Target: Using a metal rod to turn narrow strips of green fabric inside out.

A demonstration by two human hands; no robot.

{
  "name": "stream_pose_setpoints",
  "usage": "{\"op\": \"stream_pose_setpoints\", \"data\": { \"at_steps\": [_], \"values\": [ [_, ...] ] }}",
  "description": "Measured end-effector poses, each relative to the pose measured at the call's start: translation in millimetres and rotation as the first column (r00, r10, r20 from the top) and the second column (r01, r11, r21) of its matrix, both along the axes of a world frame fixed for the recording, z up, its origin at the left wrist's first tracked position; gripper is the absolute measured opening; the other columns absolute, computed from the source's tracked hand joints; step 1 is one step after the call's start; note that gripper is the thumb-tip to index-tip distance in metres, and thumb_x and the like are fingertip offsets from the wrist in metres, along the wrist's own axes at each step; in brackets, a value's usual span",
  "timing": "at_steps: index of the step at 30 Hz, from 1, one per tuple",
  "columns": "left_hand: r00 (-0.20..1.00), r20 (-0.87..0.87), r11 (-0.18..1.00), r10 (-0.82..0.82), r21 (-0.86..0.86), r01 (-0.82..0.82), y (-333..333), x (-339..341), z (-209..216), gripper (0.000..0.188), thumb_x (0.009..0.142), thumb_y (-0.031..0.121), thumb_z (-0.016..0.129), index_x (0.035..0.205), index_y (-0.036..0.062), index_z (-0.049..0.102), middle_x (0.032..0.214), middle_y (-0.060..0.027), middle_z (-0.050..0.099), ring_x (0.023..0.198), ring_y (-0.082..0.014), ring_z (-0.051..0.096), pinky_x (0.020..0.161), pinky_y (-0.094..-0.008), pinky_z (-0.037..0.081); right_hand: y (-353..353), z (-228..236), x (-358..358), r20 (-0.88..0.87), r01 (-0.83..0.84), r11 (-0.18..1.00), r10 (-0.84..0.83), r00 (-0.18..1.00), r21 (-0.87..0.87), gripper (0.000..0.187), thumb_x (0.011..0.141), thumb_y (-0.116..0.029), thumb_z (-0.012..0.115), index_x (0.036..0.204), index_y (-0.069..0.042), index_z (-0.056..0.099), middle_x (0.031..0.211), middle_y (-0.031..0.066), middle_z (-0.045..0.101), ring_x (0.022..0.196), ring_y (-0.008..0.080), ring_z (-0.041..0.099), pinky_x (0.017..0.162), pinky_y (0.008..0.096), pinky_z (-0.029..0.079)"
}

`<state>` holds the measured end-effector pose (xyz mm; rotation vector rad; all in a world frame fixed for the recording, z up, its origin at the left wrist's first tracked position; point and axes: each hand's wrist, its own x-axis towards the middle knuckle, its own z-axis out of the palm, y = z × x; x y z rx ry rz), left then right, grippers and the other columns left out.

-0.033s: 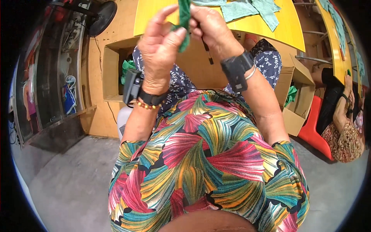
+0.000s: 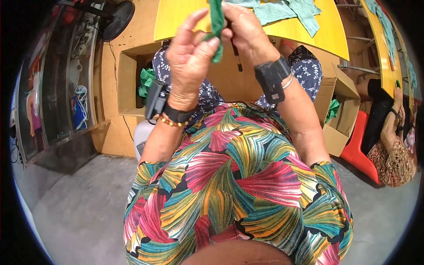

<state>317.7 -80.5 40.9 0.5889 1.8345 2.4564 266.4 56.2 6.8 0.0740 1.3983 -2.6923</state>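
At the top of the view I hold a narrow green strip of cloth (image 2: 216, 26) upright between my two hands. My left hand (image 2: 190, 55) pinches its lower part between thumb and index finger, with the other fingers loosely curled. On the cloth's right side my right hand (image 2: 247, 31) is closed, its fingertips against the upper part. A slim black stick-like tool (image 2: 237, 57) hangs down from under the right hand; its upper end is hidden, and I cannot make out its kind. Both hands are above the near edge of a yellow table (image 2: 287, 33).
Light green cloth pieces (image 2: 274, 12) lie on the table. Cardboard boxes with green cloth stand on the left (image 2: 128, 84) and right (image 2: 340, 88) of my knees. At far right, a person (image 2: 393, 150) sits on a red chair (image 2: 357, 145). A glass-fronted cabinet (image 2: 53, 88) stands left.
My left hand and the green cloth strip have shifted slightly to the right. The right hand has turned a little, and the black tool hangs more upright.
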Motion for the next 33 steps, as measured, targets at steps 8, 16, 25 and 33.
{"op": "stream_pose_setpoints", "data": {
  "at_steps": [8, 16, 25, 33],
  "values": [
    [0.991, 0.13, 0.989, 0.026, -0.145, -0.007, -30.9, -25.8, -42.8, 0.035, 0.077, 0.008, 0.062, 0.11, -0.0015, 0.053, 0.099, -0.0066, 0.058, 0.082, -0.0113, 0.058, 0.073, -0.0233, 0.047, 2.6, 21.8, 0.5, -0.095, 0.107, 0.94, -0.08, 0.992, 0.323, 0.025, 0.089, -0.025, 0.05, 0.07, -0.008, 0.052, 0.055, -0.0035, 0.043, 0.041, 0.005, 0.034, 0.038, 0.0194, 0.027],
    [0.968, -0.215, 0.968, 0.133, -0.183, -0.173, -36.6, -59.4, -1.3, 0.049, 0.069, 0.02, 0.072, 0.11, 0.0008, 0.053, 0.106, -0.0089, 0.055, 0.09, -0.0143, 0.056, 0.08, -0.027, 0.045, 0.6, 37.2, 24.2, -0.265, 0.15, 0.787, 0.018, 0.964, 0.598, 0.025, 0.088, -0.023, 0.052, 0.069, -0.008, 0.055, 0.056, -0.0056, 0.045, 0.046, 0.0013, 0.034, 0.041, 0.0176, 0.024],
    [0.983, 0.163, 0.92, 0.089, 0.366, -0.144, -19.1, -55.7, -2.4, 0.019, 0.081, 0.011, 0.06, 0.094, -0.0021, 0.06, 0.082, -0.0025, 0.061, 0.07, -0.0065, 0.055, 0.064, -0.0194, 0.045, -7.8, 21.9, 29.9, -0.314, 0.12, 0.751, 0.121, 0.942, 0.65, 0.017, 0.087, -0.016, 0.054, 0.089, -0.001, 0.061, 0.069, -0.0067, 0.05, 0.056, 0.0009, 0.04, 0.049, 0.0164, 0.032],
    [0.953, 0.182, 0.893, 0.241, 0.344, -0.291, -11.8, -45.5, -3.6, 0.008, 0.08, 0.005, 0.059, 0.083, -0.0019, 0.062, 0.072, 0.0014, 0.06, 0.062, -0.004, 0.052, 0.056, -0.0177, 0.044, -17.7, 14.1, 41.3, -0.112, -0.037, 0.812, 0.125, 0.986, 0.583, 0.026, 0.089, -0.024, 0.051, 0.069, -0.006, 0.052, 0.056, -0.0033, 0.047, 0.044, 0.0033, 0.039, 0.042, 0.017, 0.031]
  ]
}}
